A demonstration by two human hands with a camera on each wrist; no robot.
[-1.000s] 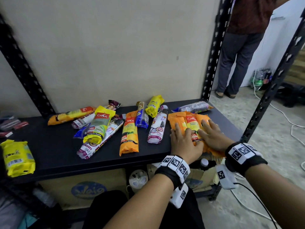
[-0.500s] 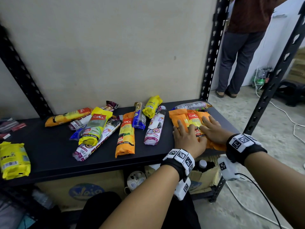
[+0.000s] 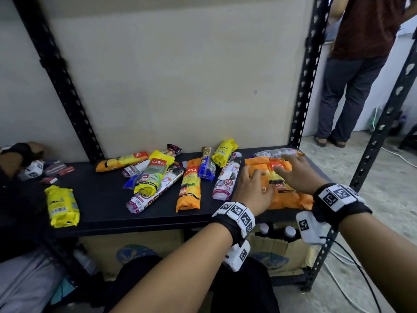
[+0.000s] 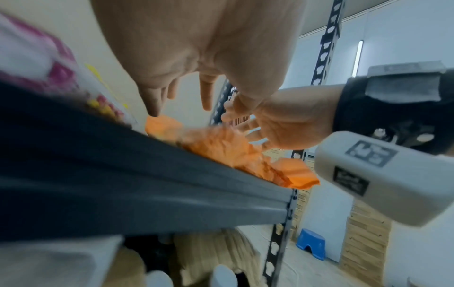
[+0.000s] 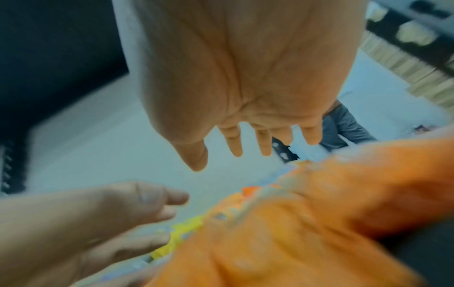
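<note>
A stack of orange garbage-bag packets lies at the right end of the black shelf. My left hand hovers low over the stack's left edge with its fingers spread. I cannot tell whether it touches the stack. My right hand is raised above the stack's middle, its fingers straight. Neither hand holds anything.
More packets lie along the shelf: a yellow one at the left, an orange one, a white-purple roll, a clear one at the back right. Black uprights frame the shelf. A person stands at the back right.
Both hands lay flat on the orange stack before. Now they have lifted off it, the right hand higher and farther forward.
</note>
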